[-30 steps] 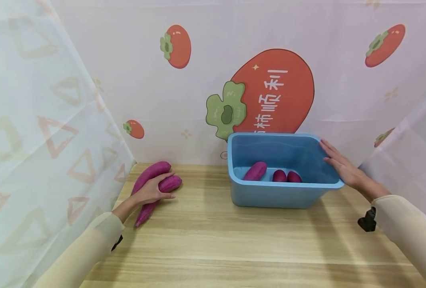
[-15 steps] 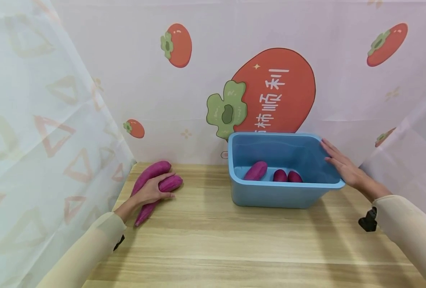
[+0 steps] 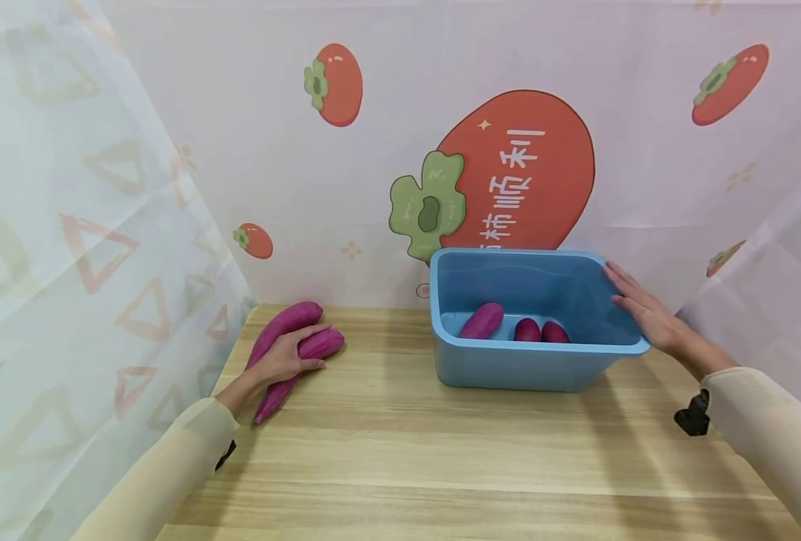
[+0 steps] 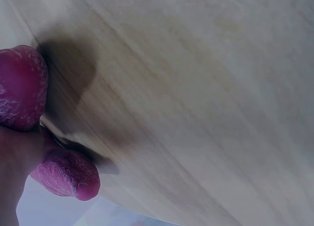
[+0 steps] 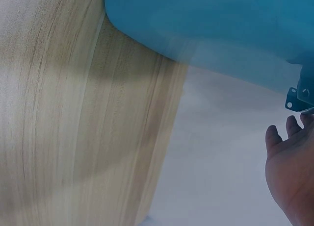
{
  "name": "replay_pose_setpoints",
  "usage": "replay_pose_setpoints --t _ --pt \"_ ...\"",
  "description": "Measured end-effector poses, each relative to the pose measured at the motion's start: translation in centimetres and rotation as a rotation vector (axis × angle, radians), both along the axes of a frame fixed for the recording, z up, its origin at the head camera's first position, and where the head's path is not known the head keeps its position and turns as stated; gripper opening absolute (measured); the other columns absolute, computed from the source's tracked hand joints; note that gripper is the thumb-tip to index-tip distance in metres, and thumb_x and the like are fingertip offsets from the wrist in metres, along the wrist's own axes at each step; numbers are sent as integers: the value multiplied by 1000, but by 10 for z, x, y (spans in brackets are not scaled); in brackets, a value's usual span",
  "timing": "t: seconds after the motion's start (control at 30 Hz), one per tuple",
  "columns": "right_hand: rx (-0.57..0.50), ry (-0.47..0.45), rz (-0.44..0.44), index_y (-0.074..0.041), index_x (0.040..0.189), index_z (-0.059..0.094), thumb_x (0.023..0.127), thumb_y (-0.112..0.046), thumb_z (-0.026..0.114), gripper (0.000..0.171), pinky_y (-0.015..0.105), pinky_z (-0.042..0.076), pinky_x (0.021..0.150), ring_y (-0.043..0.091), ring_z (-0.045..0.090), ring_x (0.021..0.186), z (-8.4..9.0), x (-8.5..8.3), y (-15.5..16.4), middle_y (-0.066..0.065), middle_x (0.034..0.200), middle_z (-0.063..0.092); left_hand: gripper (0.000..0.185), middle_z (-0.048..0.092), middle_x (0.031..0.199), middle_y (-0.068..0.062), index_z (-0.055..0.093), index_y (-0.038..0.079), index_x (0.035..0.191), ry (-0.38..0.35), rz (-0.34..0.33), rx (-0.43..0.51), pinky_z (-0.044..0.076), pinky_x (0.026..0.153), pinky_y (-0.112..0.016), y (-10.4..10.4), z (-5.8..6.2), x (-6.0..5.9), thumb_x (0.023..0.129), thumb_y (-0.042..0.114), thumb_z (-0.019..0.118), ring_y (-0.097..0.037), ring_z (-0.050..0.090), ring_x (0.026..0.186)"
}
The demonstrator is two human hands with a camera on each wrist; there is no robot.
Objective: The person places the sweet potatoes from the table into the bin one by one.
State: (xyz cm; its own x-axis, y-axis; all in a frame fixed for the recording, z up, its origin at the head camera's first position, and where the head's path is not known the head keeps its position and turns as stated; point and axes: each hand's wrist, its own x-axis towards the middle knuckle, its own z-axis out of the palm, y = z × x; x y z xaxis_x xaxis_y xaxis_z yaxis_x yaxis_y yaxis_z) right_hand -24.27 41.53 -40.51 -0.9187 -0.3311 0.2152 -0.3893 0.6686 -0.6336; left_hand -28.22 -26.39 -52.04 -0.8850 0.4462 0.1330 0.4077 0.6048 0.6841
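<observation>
Staged tabletop recording booth rather than a lived-in room, pale wooden table point(image 3: 441, 451) closed in on three sides by hung fabric, back curtain point(image 3: 509, 165) printed with cartoon persimmons and Chinese characters, sheer triangle-patterned side curtain point(image 3: 69, 248)

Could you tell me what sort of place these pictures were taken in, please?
Probably a staged recording booth, not a real kitchen: a bare wooden table is walled in by hanging printed cloth bearing cartoon persimmons, and the only props are purple sweet potatoes and a blue plastic tub.
</observation>
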Motion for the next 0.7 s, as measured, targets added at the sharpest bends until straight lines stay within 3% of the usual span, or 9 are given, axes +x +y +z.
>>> replay_pose_setpoints --t 0.23,0.4,0.7 --pt "-5 -1 1 0 167 9 115 -15 29 59 87 0 111 60 -2 156 0 0 0 27 175 0 78 46 160 -26 54 2 154 18 -20 7 37 116 -65 -1 -1 -1 85 9 89 -45 46 145" --pt "-9 -12 6 0 167 8 115 -17 29 59 87 0 111 59 -3 156 1 1 -1 25 175 -2 77 43 161 -28 54 2 154 -14 -40 26 37 117 -64 0 2 0 85 8 89 -46 44 147" --pt "-6 -32 1 -1 168 7 115 -21 29 61 88 0 111 58 -4 157 3 2 -1 23 176 -3 79 45 162 -24 53 3 155 -40 -18 10 41 115 -60 1 10 -3 84 10 90 -42 50 142"
